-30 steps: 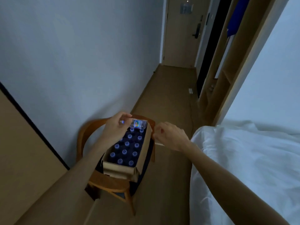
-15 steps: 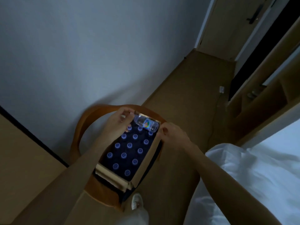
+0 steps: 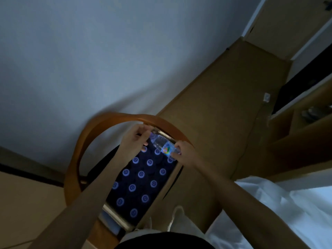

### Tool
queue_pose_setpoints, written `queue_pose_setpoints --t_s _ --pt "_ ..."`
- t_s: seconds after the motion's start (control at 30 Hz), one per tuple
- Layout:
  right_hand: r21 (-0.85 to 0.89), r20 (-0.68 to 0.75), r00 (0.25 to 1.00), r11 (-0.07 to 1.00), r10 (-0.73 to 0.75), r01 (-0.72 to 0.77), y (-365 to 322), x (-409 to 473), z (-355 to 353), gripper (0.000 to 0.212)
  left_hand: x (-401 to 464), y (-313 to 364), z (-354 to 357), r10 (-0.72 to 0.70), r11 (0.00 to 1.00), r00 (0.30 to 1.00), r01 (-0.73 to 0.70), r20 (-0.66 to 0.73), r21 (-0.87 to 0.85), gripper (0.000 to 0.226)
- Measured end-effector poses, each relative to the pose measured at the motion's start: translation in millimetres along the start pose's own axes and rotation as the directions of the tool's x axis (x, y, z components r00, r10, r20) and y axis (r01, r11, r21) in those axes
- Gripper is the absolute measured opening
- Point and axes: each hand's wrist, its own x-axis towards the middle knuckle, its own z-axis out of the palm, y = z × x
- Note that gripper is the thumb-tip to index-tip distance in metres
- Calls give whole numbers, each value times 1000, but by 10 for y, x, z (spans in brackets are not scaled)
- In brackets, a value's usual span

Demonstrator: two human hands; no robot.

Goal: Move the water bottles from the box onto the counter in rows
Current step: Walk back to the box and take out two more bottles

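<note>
A cardboard box (image 3: 162, 190) stands on a wooden chair, filled with several upright water bottles whose blue caps (image 3: 141, 174) face up. One clear water bottle (image 3: 162, 145) with a colourful label lies tilted above the far end of the box. My left hand (image 3: 133, 139) pinches its cap end. My right hand (image 3: 185, 154) grips its lower, labelled end. Both forearms reach in from the bottom of the view. The counter is a tan surface (image 3: 27, 194) at the lower left.
The round-backed wooden chair (image 3: 93, 128) stands against a pale wall. A white bed (image 3: 280, 212) lies at the right. A wooden floor runs to a door at the upper right, with shelving (image 3: 301, 123) along the right side.
The view has tilted down and come closer to the box. My right hand has moved in from the box's side and taken hold of the bottle's lower end; my left still holds the cap end.
</note>
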Motion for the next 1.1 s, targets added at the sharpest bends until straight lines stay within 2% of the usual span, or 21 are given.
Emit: queue_pose_setpoints --t_s 0.27,0.5,0.6,0.7,0.83,0.9,1.0,1.1 --pt "-22 161 986 998 54 -51 131 792 134 74 296 -73 61 -102 993 975 111 -195 35 15" --pt "13 393 919 1000 -13 9 213 1304 211 85 403 -209 315 -234 970 889 244 -394 -26 9" --pt "-58 406 913 996 -43 72 221 1393 301 96 351 -262 441 -273 958 847 283 -456 -48 8" --pt "-51 402 915 998 -25 49 213 1477 334 88 253 -302 526 -321 942 804 324 -501 -84 11" --pt "133 519 854 989 -13 -65 245 1572 228 72 151 -377 549 -339 933 778 352 -529 -81 12" --pt "189 565 823 980 -55 -64 247 1567 142 67 148 -409 519 -338 930 772 361 -538 -65 11" --pt "244 643 756 969 -125 -47 130 1521 -10 73 191 -439 453 -307 937 769 347 -561 -37 9" --pt "377 663 700 926 -266 -5 -73 1448 -130 62 241 -453 398 -278 947 768 319 -577 -30 7"
